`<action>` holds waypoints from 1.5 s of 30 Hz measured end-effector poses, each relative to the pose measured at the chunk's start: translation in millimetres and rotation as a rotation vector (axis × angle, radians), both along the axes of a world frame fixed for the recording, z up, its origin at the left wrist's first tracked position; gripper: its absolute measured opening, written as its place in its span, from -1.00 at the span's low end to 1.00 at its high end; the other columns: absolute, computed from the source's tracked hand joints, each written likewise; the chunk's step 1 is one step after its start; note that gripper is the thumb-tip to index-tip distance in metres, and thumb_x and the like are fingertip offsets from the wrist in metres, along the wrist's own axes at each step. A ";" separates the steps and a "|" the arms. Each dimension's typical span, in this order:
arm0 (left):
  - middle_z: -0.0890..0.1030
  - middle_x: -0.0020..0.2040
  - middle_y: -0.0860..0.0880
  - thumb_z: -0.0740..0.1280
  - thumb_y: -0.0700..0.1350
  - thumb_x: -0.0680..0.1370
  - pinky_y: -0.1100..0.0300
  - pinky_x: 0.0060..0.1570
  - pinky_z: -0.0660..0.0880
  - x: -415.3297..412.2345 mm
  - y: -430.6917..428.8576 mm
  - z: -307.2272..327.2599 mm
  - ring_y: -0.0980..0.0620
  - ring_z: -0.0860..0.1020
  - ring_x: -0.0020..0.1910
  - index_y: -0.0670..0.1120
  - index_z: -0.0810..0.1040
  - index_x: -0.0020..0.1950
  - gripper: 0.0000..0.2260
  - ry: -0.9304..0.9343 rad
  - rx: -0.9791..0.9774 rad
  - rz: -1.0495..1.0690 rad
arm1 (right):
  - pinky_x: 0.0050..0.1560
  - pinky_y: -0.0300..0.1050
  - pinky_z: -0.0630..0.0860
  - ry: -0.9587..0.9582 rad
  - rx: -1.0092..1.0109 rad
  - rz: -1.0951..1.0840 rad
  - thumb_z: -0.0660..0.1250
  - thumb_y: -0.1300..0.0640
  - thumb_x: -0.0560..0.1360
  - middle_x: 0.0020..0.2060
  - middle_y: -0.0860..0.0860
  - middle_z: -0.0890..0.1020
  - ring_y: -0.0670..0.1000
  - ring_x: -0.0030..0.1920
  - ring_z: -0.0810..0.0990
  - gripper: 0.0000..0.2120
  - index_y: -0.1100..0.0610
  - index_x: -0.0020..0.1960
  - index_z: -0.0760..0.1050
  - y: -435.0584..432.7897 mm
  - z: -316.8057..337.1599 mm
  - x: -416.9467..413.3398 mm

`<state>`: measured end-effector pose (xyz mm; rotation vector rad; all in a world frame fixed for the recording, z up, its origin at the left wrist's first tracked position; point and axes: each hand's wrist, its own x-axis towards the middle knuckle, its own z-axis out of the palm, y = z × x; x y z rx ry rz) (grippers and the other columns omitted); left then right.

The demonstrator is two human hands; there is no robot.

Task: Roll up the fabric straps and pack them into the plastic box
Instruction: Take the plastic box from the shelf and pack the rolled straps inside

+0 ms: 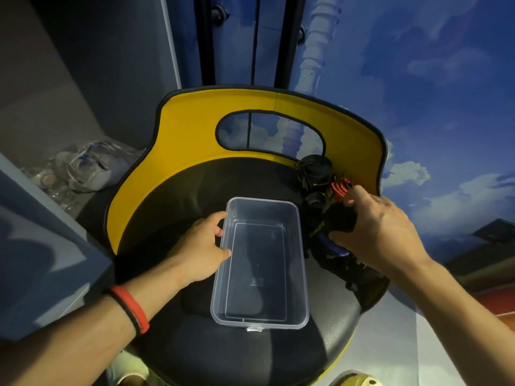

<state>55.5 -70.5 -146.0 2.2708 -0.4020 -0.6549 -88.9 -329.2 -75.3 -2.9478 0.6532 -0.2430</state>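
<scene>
A clear, empty plastic box [302, 274] stands in the middle of a round black chair seat [195, 352]. My left hand [199, 253] touches the box's left rim with thumb and fingers. To the right of the box lies a heap of fabric straps [338, 218]: black ones with yellow lettering, a red one [340, 188] and a blue one [328, 243]. My right hand [381, 232] reaches down onto the heap, fingers curled round the straps, fingertips near the red one and thumb by the blue one. Part of the heap is hidden under this hand.
The seat has a yellow backrest [195, 129] with an oval cut-out curving round its far side. A black pouch [316, 168] sits against the backrest. Crumpled plastic bags [89, 168] lie on the floor at left, beside a grey cabinet [41, 246].
</scene>
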 end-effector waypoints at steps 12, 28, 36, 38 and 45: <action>0.53 0.05 0.08 0.50 -0.25 0.50 0.03 -0.16 0.70 -8.8 -7.5 6.3 0.03 0.63 -0.05 0.21 0.26 0.56 -0.25 0.029 0.005 0.005 | -0.06 0.14 0.59 -0.046 0.247 0.229 0.54 -0.09 0.37 0.04 0.01 0.57 0.10 0.08 0.54 -0.48 0.00 0.18 0.34 75.2 -9.0 51.6; 0.42 0.29 0.11 0.55 -0.15 0.47 0.08 0.15 0.60 -10.0 -7.1 12.0 0.07 0.56 0.16 0.26 0.08 0.60 -0.11 -0.143 0.138 -0.137 | 0.01 0.03 0.60 0.102 0.095 0.413 0.51 0.12 0.44 0.34 -0.01 0.32 0.09 0.27 0.36 -0.31 -0.03 0.45 0.23 81.6 -75.8 81.1; 0.10 0.43 0.26 0.54 -0.24 0.46 0.17 0.10 0.61 -5.6 -8.8 12.8 0.07 0.50 0.19 0.20 0.15 0.61 -0.12 -0.209 0.089 -0.264 | -0.02 0.06 0.58 -0.089 0.201 0.459 0.50 0.25 0.39 0.24 -0.03 0.37 0.06 0.13 0.44 -0.47 0.02 0.26 0.34 72.8 -90.2 81.6; 0.06 0.45 0.27 0.53 -0.26 0.46 0.19 0.12 0.60 -8.2 -8.9 13.8 0.07 0.49 0.22 0.17 0.14 0.62 -0.12 -0.210 0.094 -0.272 | -0.08 0.00 0.59 -0.084 0.216 0.451 0.53 0.24 0.39 0.22 -0.02 0.34 0.07 0.10 0.48 -0.47 0.03 0.23 0.34 72.9 -90.1 83.0; -0.16 0.60 0.36 0.49 -0.19 0.51 0.15 0.30 0.50 -8.1 -7.6 22.5 0.08 0.45 0.41 0.19 0.07 0.65 -0.14 -0.319 0.179 -0.398 | -0.14 0.07 0.53 -0.026 0.241 0.415 0.56 0.19 0.38 0.05 -0.04 0.39 0.10 -0.05 0.56 -0.47 0.03 0.17 0.31 73.7 -90.9 91.5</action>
